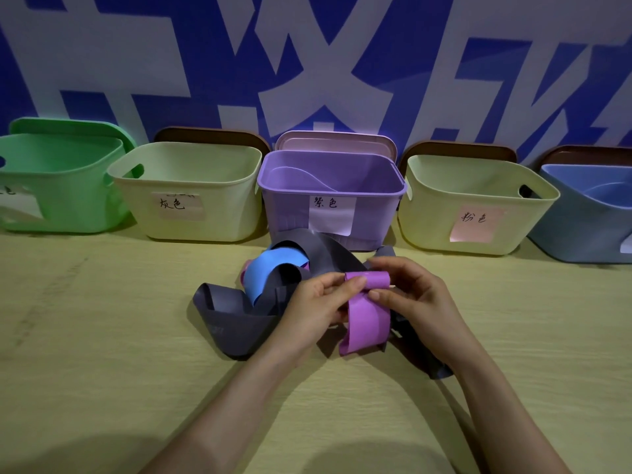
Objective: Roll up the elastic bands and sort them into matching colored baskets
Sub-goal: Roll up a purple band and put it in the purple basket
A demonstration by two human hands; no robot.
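Note:
A purple elastic band [368,318] is partly rolled at its top end, with its loose tail hanging down to the table. My left hand [314,302] pinches the roll's left end and my right hand [413,295] pinches its right end. Beneath and behind my hands lies a pile of bands: a wide grey band [236,326], a blue band [270,271] and a bit of pink band [247,268]. The purple basket [328,213] stands straight behind the pile, with a purple band inside it.
Along the wall stands a row of baskets: green [58,186] at the left, cream labelled grey [191,196], the purple one, cream labelled pink [472,206], and blue [588,220] at the right. The wooden table [102,336] lies in front of them.

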